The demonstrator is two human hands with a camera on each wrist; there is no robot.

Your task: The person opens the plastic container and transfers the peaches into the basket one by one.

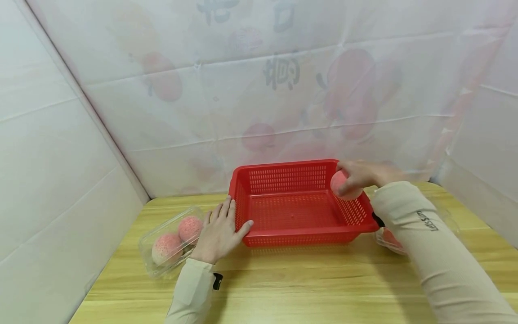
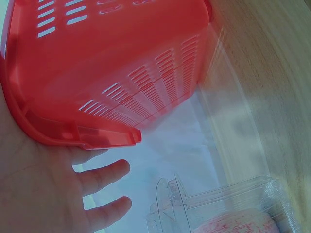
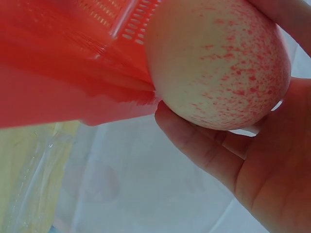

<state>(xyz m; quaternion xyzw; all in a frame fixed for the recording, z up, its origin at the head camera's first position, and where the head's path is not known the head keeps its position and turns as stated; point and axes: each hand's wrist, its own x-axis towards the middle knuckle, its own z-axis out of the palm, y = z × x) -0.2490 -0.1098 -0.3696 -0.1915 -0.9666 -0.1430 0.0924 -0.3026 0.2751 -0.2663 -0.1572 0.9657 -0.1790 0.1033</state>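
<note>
A red slotted plastic basket stands in the middle of the table. Over its right end, my right hand holds a pink-and-cream peach, thumb and fingers round it. On the basket's left rim rests my left hand, its fingers fairly straight and the thumb towards the front rim. In the left wrist view its fingertips extend past the rim. The basket's floor shows no fruit in the head view.
Left of the basket lies a clear plastic box with two peaches in it. Another clear box, partly hidden by the right sleeve, has a peach showing. A fruit-printed white curtain hangs behind the wooden table.
</note>
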